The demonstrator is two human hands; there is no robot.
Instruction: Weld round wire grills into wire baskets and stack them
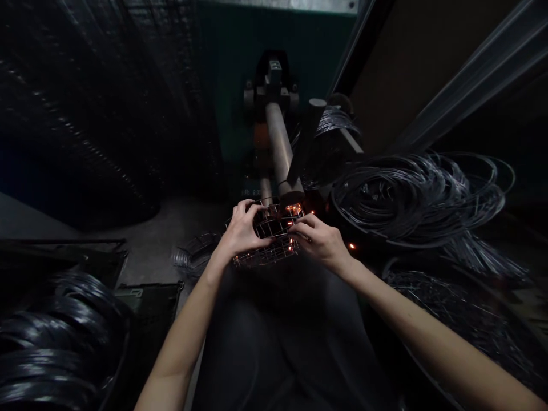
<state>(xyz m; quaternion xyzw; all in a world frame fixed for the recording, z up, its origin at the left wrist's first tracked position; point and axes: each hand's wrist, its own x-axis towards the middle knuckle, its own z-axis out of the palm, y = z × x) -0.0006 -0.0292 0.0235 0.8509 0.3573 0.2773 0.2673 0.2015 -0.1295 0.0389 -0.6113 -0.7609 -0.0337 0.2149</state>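
A round basket-like mesh of thin metal wire (279,227) sits below the end of a thick metal bar, between my hands. My left hand (245,233) grips its left side, thumb toward me and fingers curled over the far rim. At the right side, the fingers of my right hand (320,240) are pinched together on the mesh's wires; the exact wire between the fingertips is hard to make out. Orange sparks (293,209) glow where the mesh meets the tip of the thick bar (280,145), close to my right fingers.
A green machine body (231,80) carries the bar. To the right lie large loose wire coils (411,194) and a tub of short wire pieces (454,308). Shiny wire rings (55,342) are stacked at lower left. More wire rings (194,254) lie beyond my left forearm.
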